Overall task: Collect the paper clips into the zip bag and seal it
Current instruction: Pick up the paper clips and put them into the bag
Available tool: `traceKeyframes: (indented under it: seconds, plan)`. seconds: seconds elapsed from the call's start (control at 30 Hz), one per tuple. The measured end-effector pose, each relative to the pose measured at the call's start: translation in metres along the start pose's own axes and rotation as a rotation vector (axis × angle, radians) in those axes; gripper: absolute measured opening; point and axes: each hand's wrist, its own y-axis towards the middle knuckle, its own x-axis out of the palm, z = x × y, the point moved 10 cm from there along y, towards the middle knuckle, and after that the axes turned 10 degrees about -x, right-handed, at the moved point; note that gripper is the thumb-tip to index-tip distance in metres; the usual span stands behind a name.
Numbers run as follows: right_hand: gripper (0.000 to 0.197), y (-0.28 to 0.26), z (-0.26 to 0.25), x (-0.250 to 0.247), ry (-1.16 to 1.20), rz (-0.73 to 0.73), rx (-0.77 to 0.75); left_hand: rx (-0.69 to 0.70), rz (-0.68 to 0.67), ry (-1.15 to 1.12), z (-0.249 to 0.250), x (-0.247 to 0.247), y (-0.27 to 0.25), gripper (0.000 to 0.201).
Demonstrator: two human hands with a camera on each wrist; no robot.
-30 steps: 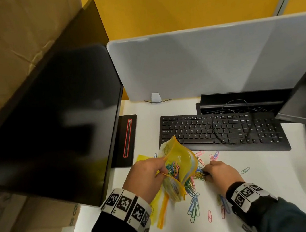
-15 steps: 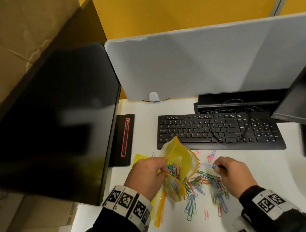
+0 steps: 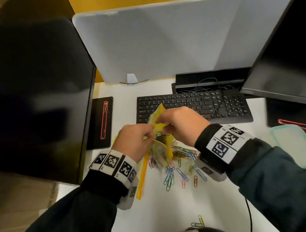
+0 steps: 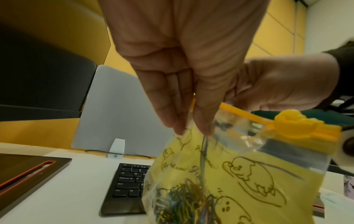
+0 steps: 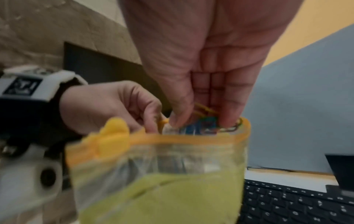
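A yellow zip bag [image 3: 160, 134] with duck drawings hangs above the white desk, its mouth open; coloured clips show through its lower part [image 4: 187, 195]. My left hand [image 3: 137, 138] pinches the bag's rim between thumb and fingers [image 4: 191, 130]. My right hand [image 3: 179, 124] is over the bag's mouth, and its fingertips [image 5: 203, 121] pinch a bunch of coloured paper clips [image 5: 208, 119] at the orange zip rim [image 5: 172, 138]. Several loose paper clips [image 3: 182, 162] lie on the desk under the bag. A yellow slider [image 4: 295, 125] sits at one end of the zip.
A black keyboard [image 3: 204, 106] lies behind the hands, with a cable across it. Dark monitors [image 3: 31, 91] stand at left and right. A teal-rimmed phone case [image 3: 296, 145] lies at right. Two clips [image 3: 198, 223] lie near the desk's front edge. Another yellow bag [image 3: 142, 176] lies under my left wrist.
My right hand has risen from the pile on the desk with a bunch of clips and now is at the bag's mouth. The left hand still holds the bag.
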Motion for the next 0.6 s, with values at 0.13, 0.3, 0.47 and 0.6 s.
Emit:
traceKeyframes:
  seconds: [0.13,0.3,0.47,0.6]
  plan:
    - [0.033,-0.025,0.023,-0.022,0.286,0.283,0.093,-0.04,0.003,-0.045,-0.01,0.0,0.003,0.011]
    - [0.044,-0.114,0.113,0.028,0.212,0.215,0.559,-0.071,0.007,-0.037,-0.021,-0.004,0.007,0.009]
    - [0.051,-0.186,0.146,0.119,0.247,-0.071,0.771,-0.089,0.02,-0.002,-0.025,-0.007,0.011,0.008]
    - [0.052,-0.154,0.115,0.14,0.256,-0.145,0.638,-0.094,0.007,0.003,-0.022,-0.005,0.014,0.016]
